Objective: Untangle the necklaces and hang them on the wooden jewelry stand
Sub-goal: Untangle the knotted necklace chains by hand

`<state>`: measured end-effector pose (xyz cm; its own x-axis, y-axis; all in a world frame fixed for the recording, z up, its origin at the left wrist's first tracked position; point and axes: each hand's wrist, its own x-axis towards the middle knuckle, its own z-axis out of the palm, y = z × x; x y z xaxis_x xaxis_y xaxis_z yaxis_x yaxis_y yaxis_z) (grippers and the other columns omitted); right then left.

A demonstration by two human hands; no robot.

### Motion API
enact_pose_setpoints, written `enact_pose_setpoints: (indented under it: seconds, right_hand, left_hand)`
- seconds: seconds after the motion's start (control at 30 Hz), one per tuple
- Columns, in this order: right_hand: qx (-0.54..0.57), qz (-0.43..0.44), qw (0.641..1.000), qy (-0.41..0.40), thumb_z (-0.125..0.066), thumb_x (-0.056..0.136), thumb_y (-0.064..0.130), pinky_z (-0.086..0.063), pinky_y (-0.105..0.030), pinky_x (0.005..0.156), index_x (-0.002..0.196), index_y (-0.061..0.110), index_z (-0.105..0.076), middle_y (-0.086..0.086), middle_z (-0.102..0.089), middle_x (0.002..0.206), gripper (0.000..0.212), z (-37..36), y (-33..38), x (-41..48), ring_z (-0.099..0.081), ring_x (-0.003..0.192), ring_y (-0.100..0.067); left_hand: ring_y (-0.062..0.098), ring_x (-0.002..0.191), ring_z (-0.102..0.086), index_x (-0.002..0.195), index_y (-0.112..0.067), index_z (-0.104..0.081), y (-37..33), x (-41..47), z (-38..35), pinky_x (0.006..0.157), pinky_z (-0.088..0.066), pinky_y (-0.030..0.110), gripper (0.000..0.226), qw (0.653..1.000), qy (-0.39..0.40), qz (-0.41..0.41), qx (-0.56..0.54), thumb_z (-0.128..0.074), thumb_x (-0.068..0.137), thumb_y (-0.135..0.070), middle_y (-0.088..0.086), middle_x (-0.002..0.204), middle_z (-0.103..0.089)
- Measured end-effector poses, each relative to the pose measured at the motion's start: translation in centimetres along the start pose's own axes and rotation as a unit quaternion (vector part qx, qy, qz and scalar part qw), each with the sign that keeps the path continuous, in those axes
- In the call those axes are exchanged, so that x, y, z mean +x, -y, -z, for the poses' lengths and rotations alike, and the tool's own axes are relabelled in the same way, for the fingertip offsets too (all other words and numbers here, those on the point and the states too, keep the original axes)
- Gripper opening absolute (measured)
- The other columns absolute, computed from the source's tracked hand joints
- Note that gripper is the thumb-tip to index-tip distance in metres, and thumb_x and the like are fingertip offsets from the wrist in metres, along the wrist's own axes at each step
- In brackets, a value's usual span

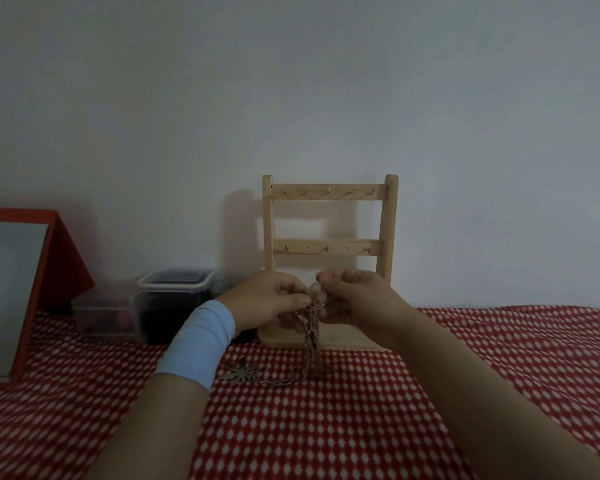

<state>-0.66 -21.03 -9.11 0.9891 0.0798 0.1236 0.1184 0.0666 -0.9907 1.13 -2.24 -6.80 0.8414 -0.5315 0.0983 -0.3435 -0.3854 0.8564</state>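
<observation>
pinching from both sides now: left hand [267, 299] and right hand [355, 299] each have a fingertip grip pressed onto the tangled necklaces [311, 329], held up just in front of the wooden jewelry stand [329, 220]. chains trail down to the red checked cloth [326, 427], flower pendant [240, 374] lying flat there. the danger, i'd say: tug the hands apart too hard and the knot cinches or a fine link snaps. that pendant could snag on the cloth too. hooks [329, 190] all bare.

Pale-blue cloth cuff [197, 341] around the left wrist
</observation>
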Motion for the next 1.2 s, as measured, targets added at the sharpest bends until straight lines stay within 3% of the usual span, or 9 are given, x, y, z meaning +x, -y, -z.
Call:
enact_pose_setpoints:
  seconds: [0.1,0.2,0.33,0.43,0.63,0.8,0.93,1.1,1.2]
  right_hand:
    - [-0.061,0.018,0.997,-0.049,-0.057,0.103,0.010,-0.063,-0.040,0.073,0.118,0.007,-0.060,-0.002,-0.066,0.070,0.016,-0.3,-0.1,0.2,-0.061,0.062,-0.018]
    - [-0.098,0.002,0.994,-0.047,-0.060,0.100,0.010,-0.062,-0.036,0.070,0.118,0.011,-0.061,-0.005,-0.066,0.079,0.018,-0.2,-0.1,0.0,-0.061,0.064,-0.016]
    - [-0.150,0.038,0.987,-0.047,-0.065,0.096,0.019,-0.058,-0.032,0.071,0.104,0.016,-0.072,-0.006,-0.073,0.101,0.011,-0.2,0.4,-0.4,-0.065,0.078,-0.017]
    - [-0.193,0.063,0.979,-0.024,-0.069,0.093,0.029,-0.055,-0.024,0.071,0.094,0.017,-0.080,0.004,-0.078,0.092,0.016,-0.4,1.2,-1.1,-0.067,0.079,-0.012]
    - [-0.209,0.066,0.976,0.003,-0.077,0.089,0.018,-0.056,-0.027,0.075,0.088,0.015,-0.078,0.003,-0.075,0.079,0.004,0.4,1.4,-1.4,-0.065,0.071,-0.009]
    - [-0.177,0.095,0.980,0.009,-0.082,0.083,0.008,-0.063,-0.034,0.075,0.109,0.014,-0.069,-0.005,-0.076,0.081,0.029,-0.2,1.4,-1.3,-0.072,0.073,-0.021]
    - [-0.179,0.092,0.979,0.014,-0.080,0.084,0.002,-0.064,-0.036,0.078,0.107,0.007,-0.075,-0.014,-0.078,0.086,0.024,0.1,1.2,-1.0,-0.073,0.078,-0.025]
    - [-0.133,0.075,0.988,0.007,-0.072,0.092,0.002,-0.062,-0.031,0.083,0.113,0.006,-0.072,-0.013,-0.077,0.091,0.022,0.5,1.0,-0.9,-0.075,0.085,-0.021]
    - [-0.192,0.069,0.979,0.006,-0.069,0.094,0.005,-0.062,-0.033,0.088,0.113,0.008,-0.073,-0.013,-0.078,0.100,0.020,0.3,0.8,-0.7,-0.076,0.092,-0.022]
  left_hand:
    - [0.020,0.082,-0.073,0.088,-0.011,-0.067,0.0,0.4,-0.1,0.071,-0.059,0.024,0.010,0.999,-0.042,-0.008,-0.029,-0.060,0.095,-0.014,0.004,0.083,-0.075]
    - [0.022,0.086,-0.073,0.080,-0.014,-0.070,0.3,1.0,-0.2,0.084,-0.059,0.039,0.010,0.995,-0.095,-0.025,-0.035,-0.068,0.089,-0.016,0.008,0.087,-0.074]
    - [0.018,0.080,-0.073,0.083,-0.016,-0.074,0.3,1.0,-0.2,0.075,-0.060,0.029,0.009,0.993,-0.112,-0.045,-0.018,-0.069,0.088,-0.020,0.003,0.081,-0.076]
    - [0.012,0.071,-0.072,0.083,-0.015,-0.075,0.0,0.8,-0.1,0.061,-0.054,0.017,0.009,0.992,-0.111,-0.051,0.003,-0.071,0.087,-0.022,-0.003,0.072,-0.075]
    - [0.014,0.068,-0.073,0.088,-0.010,-0.075,-0.2,0.3,-0.2,0.056,-0.052,0.017,0.024,0.996,-0.088,-0.019,-0.017,-0.064,0.091,-0.032,0.001,0.073,-0.076]
    - [0.015,0.069,-0.072,0.090,-0.008,-0.075,-0.1,0.4,-0.5,0.061,-0.057,0.024,0.030,0.997,-0.076,-0.012,-0.017,-0.061,0.093,-0.035,0.005,0.078,-0.076]
    - [0.014,0.066,-0.071,0.094,-0.004,-0.073,-0.2,0.5,-0.6,0.058,-0.055,0.021,0.030,0.996,-0.079,-0.008,-0.029,-0.063,0.092,-0.032,0.008,0.080,-0.075]
    - [0.013,0.070,-0.071,0.097,-0.007,-0.072,0.3,0.4,-0.2,0.063,-0.056,0.019,0.013,0.999,-0.039,-0.016,-0.010,-0.069,0.089,-0.017,0.003,0.081,-0.075]
    - [0.013,0.068,-0.067,0.092,-0.014,-0.071,0.6,0.7,0.1,0.066,-0.057,0.023,0.005,0.998,-0.032,-0.027,0.037,-0.068,0.090,-0.016,-0.002,0.077,-0.073]
